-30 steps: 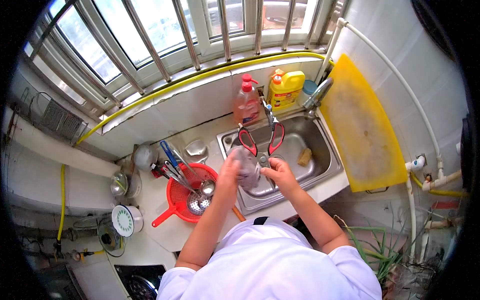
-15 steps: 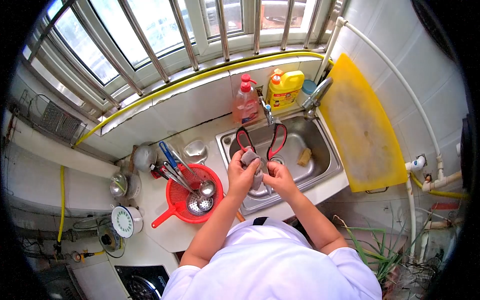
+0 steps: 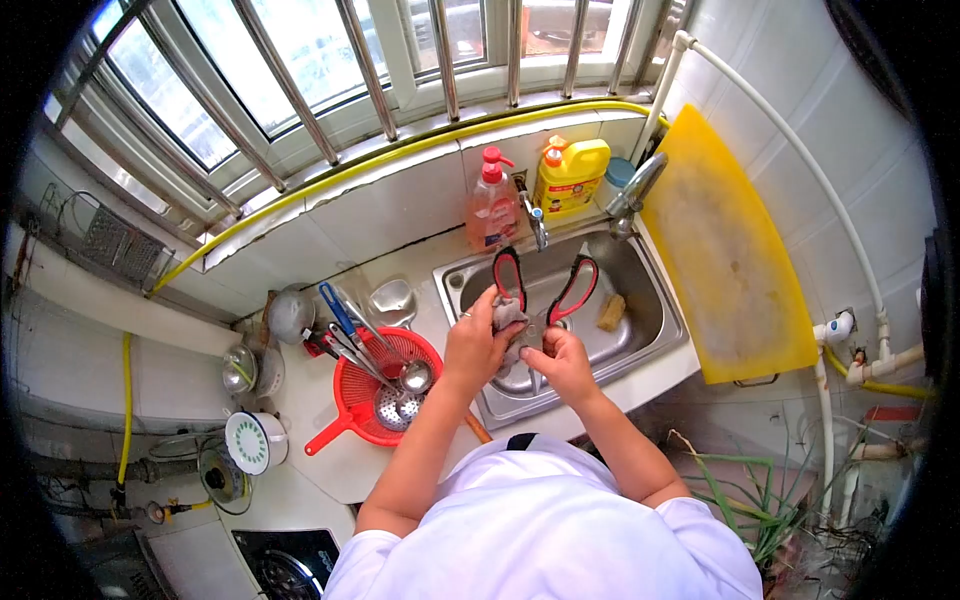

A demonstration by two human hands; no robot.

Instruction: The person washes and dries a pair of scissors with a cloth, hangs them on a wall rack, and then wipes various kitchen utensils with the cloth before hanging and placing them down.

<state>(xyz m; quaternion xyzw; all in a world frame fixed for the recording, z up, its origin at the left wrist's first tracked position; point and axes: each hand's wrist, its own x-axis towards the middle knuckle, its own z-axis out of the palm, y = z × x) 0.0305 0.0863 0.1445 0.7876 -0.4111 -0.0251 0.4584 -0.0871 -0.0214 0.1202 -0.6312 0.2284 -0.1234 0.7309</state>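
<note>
Over the sink (image 3: pixel 646 352) is a pair of scissors (image 3: pixel 574 290) with red and black handles, spread apart and pointing away from me. My left hand (image 3: pixel 478 340) is closed on a grey cloth (image 3: pixel 508 312), which lies against the left handle and the pivot area. With fingers pinched, my right hand (image 3: pixel 562 362) holds the scissors near the blades, just right of the cloth. The blades are mostly hidden by the hands and cloth. A tan sponge (image 3: pixel 611 312) lies in the sink, right of the scissors.
Left of the sink, a red colander (image 3: pixel 352 392) holds ladles and other utensils. Behind the sink stand a pink pump bottle (image 3: pixel 492 210), a yellow jug (image 3: pixel 571 178) and the faucet (image 3: pixel 636 190). A yellow board (image 3: pixel 725 260) leans at the right; a white enamel cup (image 3: pixel 254 442) is at the left.
The scissors have shifted right and their handles now tilt rightward. The cloth, earlier loose and blurred in my left hand, is bunched against the scissors.
</note>
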